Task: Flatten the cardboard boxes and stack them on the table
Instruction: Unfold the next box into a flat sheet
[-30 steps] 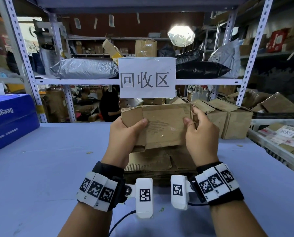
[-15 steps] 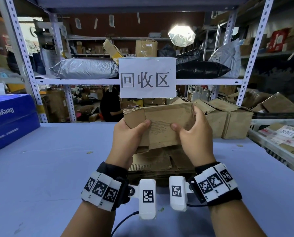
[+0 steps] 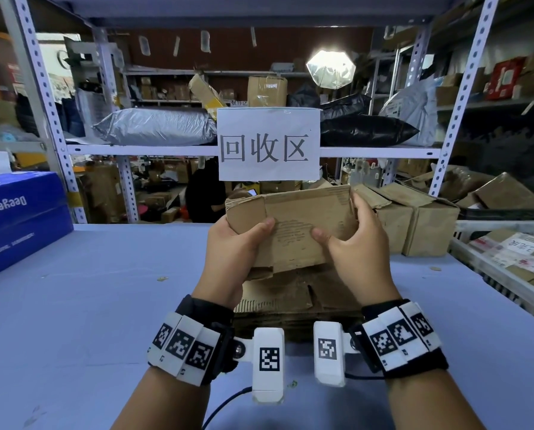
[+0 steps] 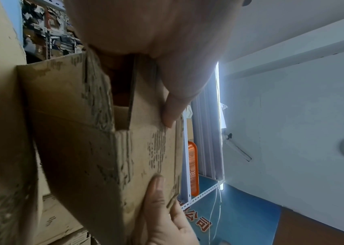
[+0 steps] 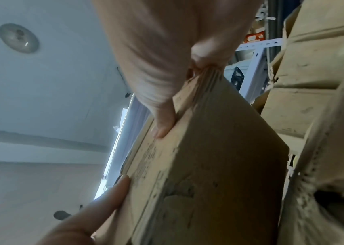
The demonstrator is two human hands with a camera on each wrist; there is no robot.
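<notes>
A worn brown cardboard box (image 3: pixel 300 225) is held upright above the table, partly collapsed. My left hand (image 3: pixel 237 243) grips its left side, thumb on the near face. My right hand (image 3: pixel 352 246) grips its right side, thumb pressed on the near face and fingers wrapped behind the right edge. The left wrist view shows the box (image 4: pixel 95 132) from below with both thumbs on it. The right wrist view shows the box (image 5: pixel 204 165) pinched at its edge. Directly under the box lies a stack of flattened cardboard (image 3: pixel 290 299) on the table.
The blue-covered table (image 3: pixel 104 290) has a blue carton (image 3: pixel 17 218) at the left. Two unflattened boxes (image 3: pixel 414 225) stand at the back right, beside a white crate (image 3: pixel 507 262) of parcels. A shelf rail with a paper sign (image 3: pixel 269 144) runs just behind the box.
My right thumb slid left across the near face toward my left thumb. The box shifted slightly right and squeezed narrower between the hands.
</notes>
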